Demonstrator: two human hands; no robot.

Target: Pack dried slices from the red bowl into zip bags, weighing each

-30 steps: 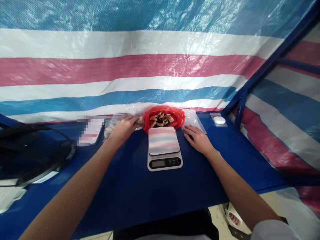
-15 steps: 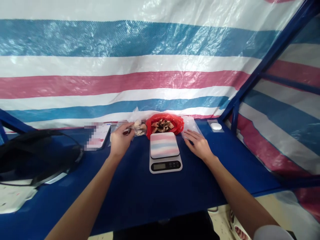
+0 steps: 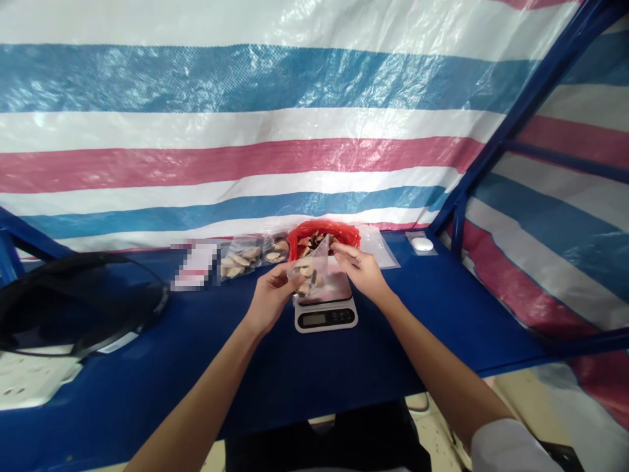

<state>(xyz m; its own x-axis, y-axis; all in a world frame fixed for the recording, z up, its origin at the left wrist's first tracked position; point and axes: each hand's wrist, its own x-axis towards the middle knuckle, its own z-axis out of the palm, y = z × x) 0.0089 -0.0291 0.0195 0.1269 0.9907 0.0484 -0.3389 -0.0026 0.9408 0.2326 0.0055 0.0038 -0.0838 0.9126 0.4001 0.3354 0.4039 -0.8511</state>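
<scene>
My left hand is closed on a clear plastic bag holding several pale dried slices, raised over a white kitchen scale. The bag hides part of the scale's platform. My right hand is beside the bag's upper corner, its fingers stretched toward it with a small gap showing. Just behind the scale, a red plastic bag stands with its mouth spread, and brown dried pieces lie in it.
Two clear bags of slices, one larger and one smaller, lie left of the red bag. Flat clear bags lie right, then a white case. Leftward are a phone, a black mesh item and a power strip.
My left hand has lifted a bag of slices from beside the red bag and carried it right, over the scale. My right hand has moved left, off the flat clear bags.
</scene>
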